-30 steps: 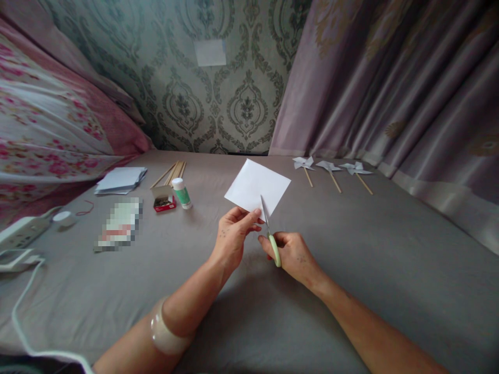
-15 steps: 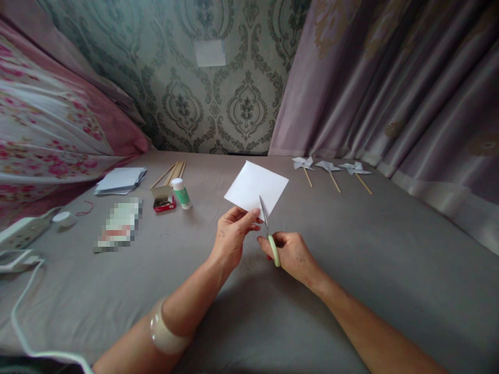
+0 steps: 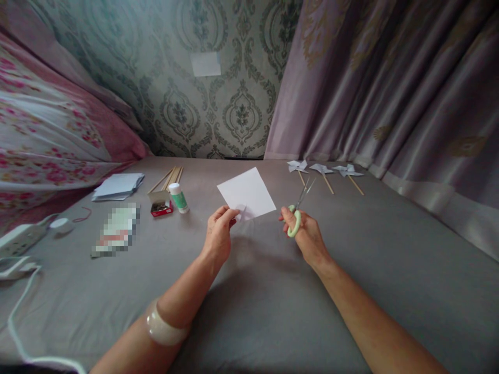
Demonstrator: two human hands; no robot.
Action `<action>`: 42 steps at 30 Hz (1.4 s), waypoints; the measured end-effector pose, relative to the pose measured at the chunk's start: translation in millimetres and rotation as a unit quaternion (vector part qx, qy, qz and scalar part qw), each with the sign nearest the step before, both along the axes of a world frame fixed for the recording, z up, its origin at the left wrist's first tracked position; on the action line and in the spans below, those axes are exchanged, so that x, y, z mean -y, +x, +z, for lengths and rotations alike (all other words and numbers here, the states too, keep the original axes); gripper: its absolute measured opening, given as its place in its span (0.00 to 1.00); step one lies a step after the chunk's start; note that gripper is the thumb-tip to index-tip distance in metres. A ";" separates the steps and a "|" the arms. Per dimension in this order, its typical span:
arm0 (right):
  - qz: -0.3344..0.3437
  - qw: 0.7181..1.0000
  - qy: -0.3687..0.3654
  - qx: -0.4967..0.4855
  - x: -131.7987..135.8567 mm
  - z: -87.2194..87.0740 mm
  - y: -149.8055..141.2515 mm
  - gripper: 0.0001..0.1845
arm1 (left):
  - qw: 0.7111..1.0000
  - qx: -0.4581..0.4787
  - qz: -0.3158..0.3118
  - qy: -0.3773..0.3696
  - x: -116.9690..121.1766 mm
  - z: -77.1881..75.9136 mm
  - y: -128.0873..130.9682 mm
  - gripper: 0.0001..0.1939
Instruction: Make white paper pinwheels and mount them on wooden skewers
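A square sheet of white paper [image 3: 247, 192] is pinched at its near left corner by my left hand [image 3: 219, 232], thumb on top. A short slit shows in the paper beside my thumb. To the right, my right hand [image 3: 306, 234] is closed around the pale green handles of a pair of scissors [image 3: 298, 208]. The scissor blades point up and away, slightly parted, and stand apart from the paper. Both hands are above the grey sheet that covers the surface.
At the back right lie three paper pinwheels [image 3: 322, 169] on sticks. To the left are a glue stick [image 3: 179, 198], a small red box [image 3: 161, 209], wooden sticks [image 3: 171, 179], a paper stack [image 3: 119, 186] and a power strip [image 3: 23, 239] with a white cable.
The scissors have come out of the paper and moved right with my right hand, blades now parted. My left hand has shifted slightly left, and the paper has turned.
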State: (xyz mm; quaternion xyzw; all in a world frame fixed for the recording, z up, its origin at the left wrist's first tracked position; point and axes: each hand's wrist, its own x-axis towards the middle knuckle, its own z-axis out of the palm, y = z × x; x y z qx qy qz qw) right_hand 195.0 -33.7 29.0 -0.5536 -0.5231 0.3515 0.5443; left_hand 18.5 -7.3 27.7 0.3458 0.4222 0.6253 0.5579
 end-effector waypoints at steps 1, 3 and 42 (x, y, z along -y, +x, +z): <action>0.003 1.000 0.002 -0.003 -1.7 -0.7 2.8 0.23 | 1.000 0.007 -0.015 -0.008 0.6 0.5 0.9 0.06; 0.008 1.000 0.005 -0.013 -3.4 -1.5 5.6 0.24 | 0.999 0.011 -0.041 -0.023 2.0 1.4 2.4 0.06; -0.052 0.988 0.015 -0.148 0.7 -23.3 -18.0 0.20 | 0.988 -0.020 -0.142 -0.056 18.4 -11.2 20.6 0.14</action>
